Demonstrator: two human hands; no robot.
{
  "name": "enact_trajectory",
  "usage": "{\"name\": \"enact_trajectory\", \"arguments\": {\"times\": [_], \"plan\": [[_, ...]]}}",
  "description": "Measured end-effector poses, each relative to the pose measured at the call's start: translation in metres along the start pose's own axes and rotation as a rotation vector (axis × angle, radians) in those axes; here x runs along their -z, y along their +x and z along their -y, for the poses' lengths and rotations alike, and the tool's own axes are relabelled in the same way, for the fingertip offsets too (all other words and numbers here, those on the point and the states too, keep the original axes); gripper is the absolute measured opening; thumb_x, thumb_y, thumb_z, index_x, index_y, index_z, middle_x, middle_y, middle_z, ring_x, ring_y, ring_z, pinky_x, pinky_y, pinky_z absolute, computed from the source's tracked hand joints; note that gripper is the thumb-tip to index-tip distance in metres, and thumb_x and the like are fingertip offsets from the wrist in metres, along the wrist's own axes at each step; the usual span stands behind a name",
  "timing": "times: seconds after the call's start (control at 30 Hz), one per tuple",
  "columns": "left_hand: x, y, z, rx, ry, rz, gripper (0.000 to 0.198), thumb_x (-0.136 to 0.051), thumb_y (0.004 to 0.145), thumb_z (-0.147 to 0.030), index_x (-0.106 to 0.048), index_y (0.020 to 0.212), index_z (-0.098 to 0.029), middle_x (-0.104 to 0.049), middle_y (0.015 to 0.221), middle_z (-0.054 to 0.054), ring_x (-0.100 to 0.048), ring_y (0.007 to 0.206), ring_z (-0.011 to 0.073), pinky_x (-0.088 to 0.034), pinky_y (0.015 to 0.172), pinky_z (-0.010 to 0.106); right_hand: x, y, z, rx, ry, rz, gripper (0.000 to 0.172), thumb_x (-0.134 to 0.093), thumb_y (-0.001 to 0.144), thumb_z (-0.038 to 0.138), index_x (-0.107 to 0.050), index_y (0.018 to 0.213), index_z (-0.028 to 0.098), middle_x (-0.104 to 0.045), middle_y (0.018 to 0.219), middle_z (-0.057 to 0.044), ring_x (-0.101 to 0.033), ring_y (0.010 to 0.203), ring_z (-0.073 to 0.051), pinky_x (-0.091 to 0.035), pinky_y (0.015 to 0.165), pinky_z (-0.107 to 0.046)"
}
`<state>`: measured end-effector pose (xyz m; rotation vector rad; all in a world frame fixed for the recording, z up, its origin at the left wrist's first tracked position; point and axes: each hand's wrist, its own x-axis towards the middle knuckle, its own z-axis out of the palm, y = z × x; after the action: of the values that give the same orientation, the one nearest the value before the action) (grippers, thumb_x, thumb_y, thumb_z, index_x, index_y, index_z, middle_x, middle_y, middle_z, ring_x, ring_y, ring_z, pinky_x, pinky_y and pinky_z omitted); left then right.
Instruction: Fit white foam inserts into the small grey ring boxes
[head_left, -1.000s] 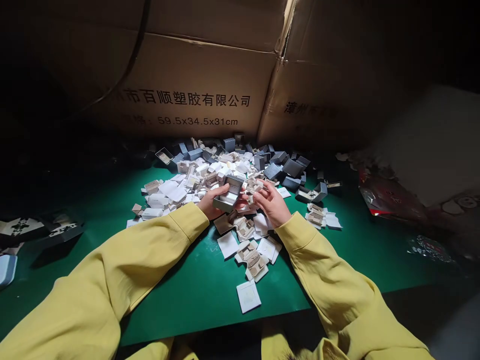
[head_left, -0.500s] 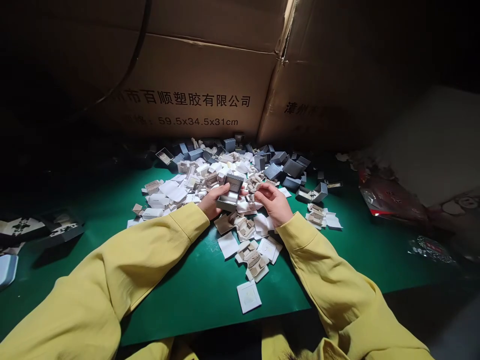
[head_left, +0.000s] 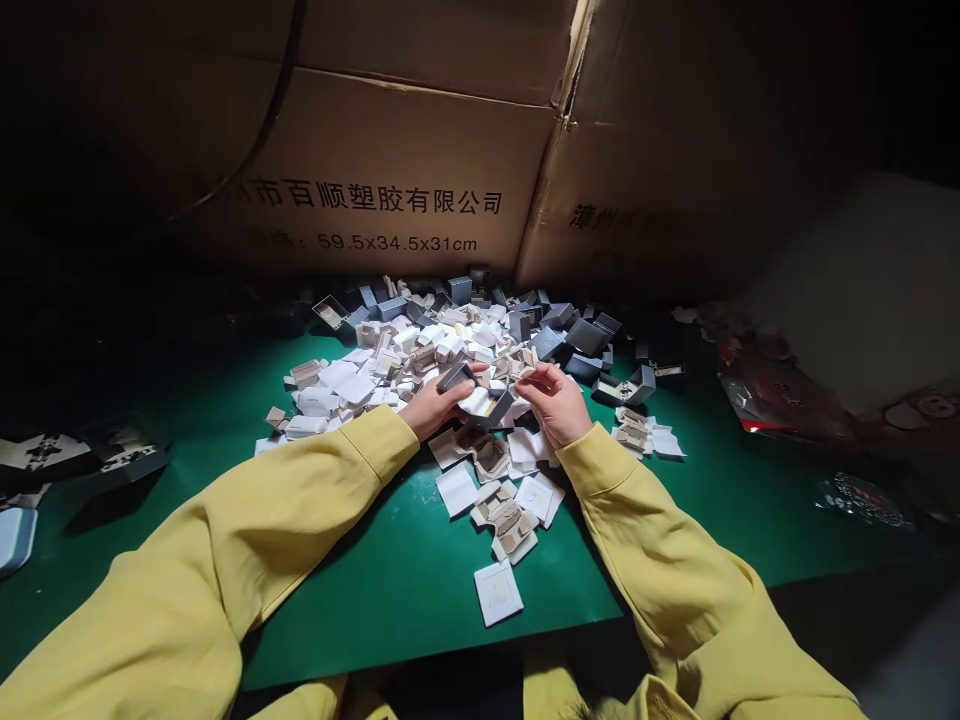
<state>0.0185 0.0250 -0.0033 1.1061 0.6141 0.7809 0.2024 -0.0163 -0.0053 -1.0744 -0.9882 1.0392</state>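
An opened small dark box (head_left: 495, 412) with a white inside is tilted in my left hand (head_left: 437, 400), whose thumb presses on its lid side. Just right of the box is my right hand (head_left: 555, 402), fingers pinched together near the box's right edge; whatever lies between the fingertips is too small to make out. Under and behind both hands spreads a heap of white and beige folded inserts (head_left: 345, 383). Nearer me, a square white card (head_left: 498, 593) lies by the table's front edge.
Dark blue boxes (head_left: 587, 337) lie behind and right of the heap on the green table (head_left: 360, 590). Large cardboard cartons (head_left: 405, 140) stand at the back. A red plastic packet (head_left: 780, 395) is at the right, opened boxes (head_left: 45, 453) at the left.
The box in my left hand has turned and tilted, with its white inside now facing more to the right. My right hand has shifted slightly, still pinched.
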Motion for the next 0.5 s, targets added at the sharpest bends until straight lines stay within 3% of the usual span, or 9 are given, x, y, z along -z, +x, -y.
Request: {"name": "enact_trajectory", "arguments": {"times": [0.17,0.27,0.37,0.5], "plan": [[0.003,-0.001,0.000,-0.006,0.140,0.079,0.069,-0.072,0.059,-0.033,-0.050,0.123,-0.017,-0.057,0.111,0.010,-0.057,0.074,0.0158,-0.044,0.056,0.024,0.000,0.002,0.006,0.007,-0.010,-0.069,0.035,-0.078,0.050,0.028,-0.056,0.077,0.019,-0.063,0.074,0.002,-0.060,0.075,-0.014,-0.049,0.079,-0.033],[0.005,-0.001,-0.002,-0.055,0.336,0.075,0.070,-0.073,0.057,-0.031,-0.050,0.121,-0.017,-0.057,0.110,0.009,-0.057,0.083,0.0185,-0.047,0.070,0.030,0.001,0.001,0.008,0.047,-0.050,-0.058,0.036,-0.077,0.053,0.029,-0.055,0.080,0.020,-0.063,0.076,0.001,-0.060,0.076,-0.014,-0.050,0.079,-0.034],[0.005,-0.002,-0.003,-0.139,0.544,0.090,0.063,-0.071,0.061,-0.033,-0.052,0.119,-0.017,-0.058,0.108,0.007,-0.055,0.094,0.0211,-0.043,0.085,0.034,0.000,-0.002,0.008,0.154,-0.157,0.019,0.034,-0.074,0.059,0.031,-0.054,0.085,0.021,-0.062,0.083,0.000,-0.060,0.078,-0.014,-0.050,0.076,-0.032],[0.003,-0.004,0.000,-0.208,0.646,0.082,0.055,-0.069,0.064,-0.036,-0.054,0.113,-0.016,-0.058,0.108,0.008,-0.055,0.093,0.0210,-0.043,0.084,0.031,-0.002,-0.010,0.009,0.335,-0.470,0.211,0.031,-0.067,0.068,0.030,-0.056,0.096,0.023,-0.060,0.095,-0.003,-0.058,0.082,-0.015,-0.050,0.076,-0.032]]}}
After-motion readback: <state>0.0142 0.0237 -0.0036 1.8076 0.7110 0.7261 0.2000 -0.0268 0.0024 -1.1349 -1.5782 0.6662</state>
